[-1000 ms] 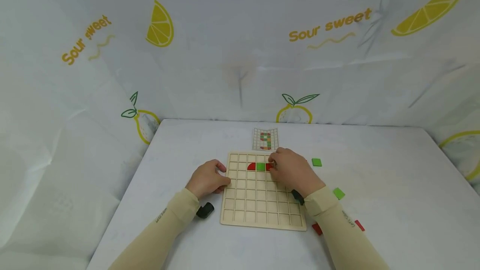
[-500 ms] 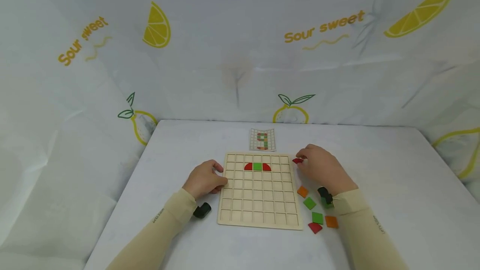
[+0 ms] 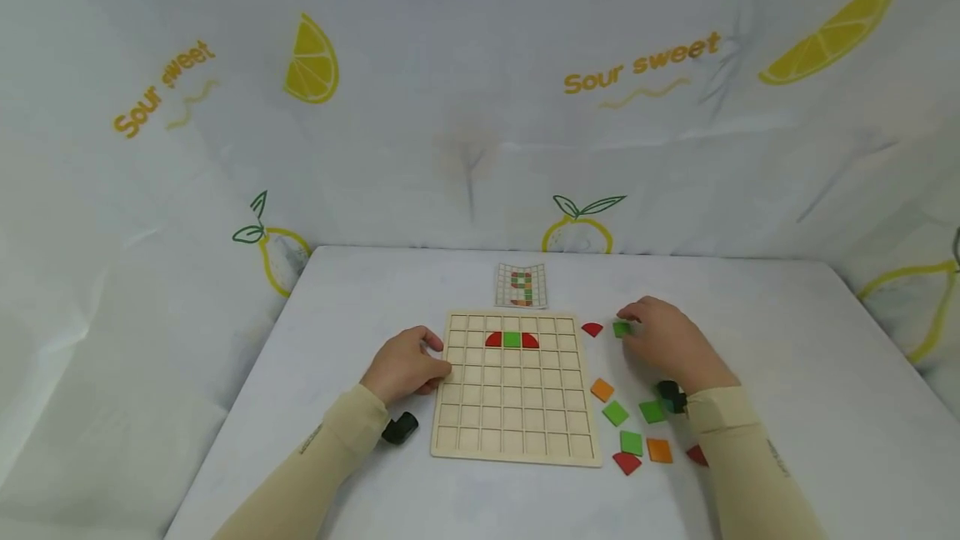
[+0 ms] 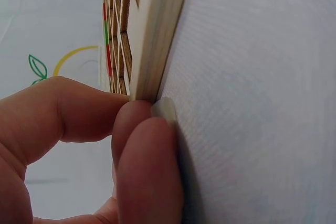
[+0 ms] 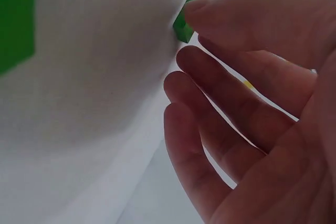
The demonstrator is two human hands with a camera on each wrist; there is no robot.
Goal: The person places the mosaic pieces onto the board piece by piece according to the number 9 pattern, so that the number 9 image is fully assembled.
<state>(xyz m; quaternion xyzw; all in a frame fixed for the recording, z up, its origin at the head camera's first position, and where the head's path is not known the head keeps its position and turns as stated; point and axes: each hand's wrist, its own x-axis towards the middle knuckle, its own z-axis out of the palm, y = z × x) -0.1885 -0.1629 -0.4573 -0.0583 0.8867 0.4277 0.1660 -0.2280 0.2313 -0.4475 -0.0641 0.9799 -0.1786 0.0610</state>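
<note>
A wooden grid board (image 3: pixel 513 397) lies on the white table; near its far side a green square tile (image 3: pixel 512 340) sits between two red quarter-round tiles (image 3: pixel 492 339). At the board's left edge my left hand (image 3: pixel 405 363) pinches the rim, thumb on the upper edge and fingers against the side in the left wrist view. Right of the board my right hand (image 3: pixel 671 344) pinches another green square tile (image 3: pixel 621 329) at the table surface. In the right wrist view the thumb covers part of this tile (image 5: pixel 193 11), and the other fingers are loosely bent.
A pattern card (image 3: pixel 500 290) stands behind the board. A loose red quarter-round tile (image 3: pixel 592 329) lies beside its far right corner. Several green, orange (image 3: pixel 660 451) and red tiles are scattered along the right side, one partly under the right sleeve. A printed cloth hangs behind the table.
My right hand has left the red tile on the board and moved right, past a loose red tile, to the green one. The left hand stays at the board's edge.
</note>
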